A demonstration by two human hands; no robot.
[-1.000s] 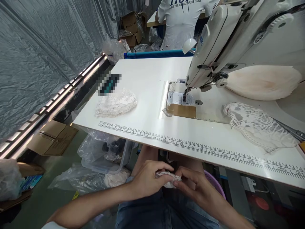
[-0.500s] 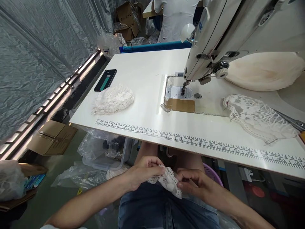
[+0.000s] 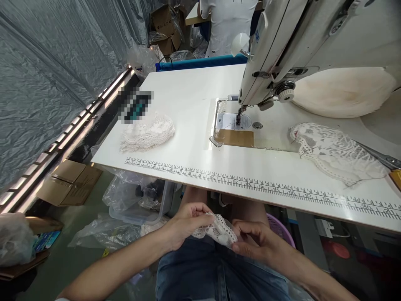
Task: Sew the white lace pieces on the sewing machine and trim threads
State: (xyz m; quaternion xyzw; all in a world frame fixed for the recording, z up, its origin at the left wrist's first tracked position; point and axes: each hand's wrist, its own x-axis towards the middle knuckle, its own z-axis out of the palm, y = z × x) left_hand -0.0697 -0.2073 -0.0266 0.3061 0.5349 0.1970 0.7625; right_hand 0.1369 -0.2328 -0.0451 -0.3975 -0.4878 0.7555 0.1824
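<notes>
Over my lap, below the table's front edge, a piece of white lace (image 3: 219, 230) is stretched between both hands. My left hand (image 3: 191, 221) pinches its left end between thumb and fingers. The right end is gripped by the fingertips of my right hand (image 3: 252, 239). Up on the table lies a stack of white lace pieces (image 3: 147, 133) at the left. Another heap of white lace (image 3: 336, 152) lies at the right, beside scissors (image 3: 380, 158). The sewing machine (image 3: 266, 62) stands above its needle plate (image 3: 233, 121), with no cloth under the foot.
A printed ruler (image 3: 232, 179) runs along the front edge of the white table (image 3: 181, 96). A blurred-out dark object (image 3: 136, 108) lies at its left. Below are a clear plastic bin (image 3: 163, 205), a cardboard box (image 3: 69, 184) and a purple basket (image 3: 280, 230). A person in white (image 3: 230, 25) is beyond the table.
The lace and my hands have shifted only slightly, the lace's right end rising a little. My view has turned a touch, so the machine appears slightly further left.
</notes>
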